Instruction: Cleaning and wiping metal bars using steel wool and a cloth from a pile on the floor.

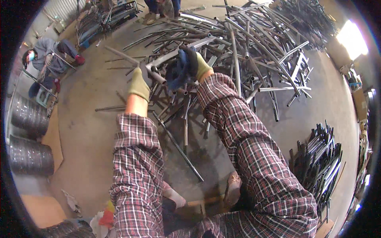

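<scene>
My left hand [139, 85], in a pale green work glove, is closed around a grey metal tube piece [178, 52] with joined arms. One arm of it points to the far left, and a longer one runs to the right past my other hand. My right hand [200, 66] wears a glove with pale green and dark parts. It is closed on a bunched blue cloth [177, 73], which lies against or just beside the tube piece; contact cannot be made out. The fingertips of both hands are partly hidden.
A large tangled pile of metal tubes [262, 47] spreads ahead. One loose tube [180, 150] lies near my feet. A bundle of tubes [317, 158] sits at right. Black wrapped rolls [29, 154] stand at left, near a seated person [49, 59]. Another person's legs [162, 8] show far ahead.
</scene>
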A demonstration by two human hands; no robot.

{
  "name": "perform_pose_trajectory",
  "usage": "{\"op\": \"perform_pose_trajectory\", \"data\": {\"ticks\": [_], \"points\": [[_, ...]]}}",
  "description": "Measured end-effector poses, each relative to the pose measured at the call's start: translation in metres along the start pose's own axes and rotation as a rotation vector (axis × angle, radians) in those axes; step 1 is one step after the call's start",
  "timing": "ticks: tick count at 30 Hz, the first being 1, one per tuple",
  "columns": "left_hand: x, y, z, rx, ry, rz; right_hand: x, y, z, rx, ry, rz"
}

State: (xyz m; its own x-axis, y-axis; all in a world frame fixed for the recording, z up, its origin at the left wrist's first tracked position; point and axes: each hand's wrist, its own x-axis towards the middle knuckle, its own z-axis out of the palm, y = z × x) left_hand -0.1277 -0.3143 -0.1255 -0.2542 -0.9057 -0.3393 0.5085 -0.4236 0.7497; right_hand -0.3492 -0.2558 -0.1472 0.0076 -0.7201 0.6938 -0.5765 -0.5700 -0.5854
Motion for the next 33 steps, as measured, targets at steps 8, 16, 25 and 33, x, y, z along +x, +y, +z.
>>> {"op": "perform_pose_trajectory", "data": {"ticks": [8,16,25,33], "points": [[-0.04,-0.025,0.039,-0.015,-0.087,0.054,-0.002,0.023,-0.017,-0.416,0.011,-0.072],[-0.106,-0.095,0.005,0.107,0.096,0.16,-0.042,-0.03,-0.015,0.304,0.138,0.405],[-0.221,-0.138,-0.13,-0.798,-0.506,-0.302,-0.042,-0.193,0.049,0.36,0.052,0.414],[-0.338,-0.093,-0.088,0.001,0.324,0.111,-0.114,-0.25,0.018,0.736,-0.089,0.731]]}}
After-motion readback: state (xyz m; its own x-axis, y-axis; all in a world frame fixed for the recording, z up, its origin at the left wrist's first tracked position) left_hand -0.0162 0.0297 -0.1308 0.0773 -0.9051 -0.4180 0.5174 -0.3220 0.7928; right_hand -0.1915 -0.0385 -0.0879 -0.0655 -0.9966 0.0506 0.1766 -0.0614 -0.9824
